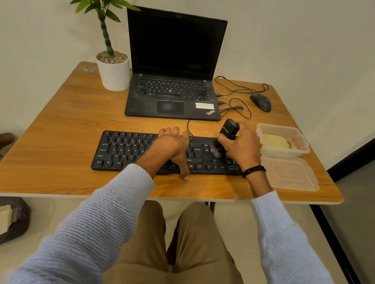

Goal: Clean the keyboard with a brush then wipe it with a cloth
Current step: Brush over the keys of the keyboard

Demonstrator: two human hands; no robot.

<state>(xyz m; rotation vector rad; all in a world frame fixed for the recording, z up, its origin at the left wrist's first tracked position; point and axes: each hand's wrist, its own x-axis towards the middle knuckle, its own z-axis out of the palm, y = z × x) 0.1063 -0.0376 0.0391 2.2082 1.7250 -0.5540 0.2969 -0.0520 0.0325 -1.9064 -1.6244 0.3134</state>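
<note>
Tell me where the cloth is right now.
In the head view, the cloth lies inside the open plastic container at the table's right edge, beside the keyboard, behind the loose lid.

We see the scene under soft, even indoor light that seems to come from overhead, bright enough to read the desk (71,113) clearly. Shadows are faint and short: a soft one lies under the left hand (172,149) on the keyboard (122,152). A mild sheen runs along the wood at the right. The laptop screen (174,43) is black, with no glare. The wide lens bows the desk edges and stretches the near sleeves (97,231). The brush bristles (217,152) look smeared by motion, and the near corners go soft.
</note>
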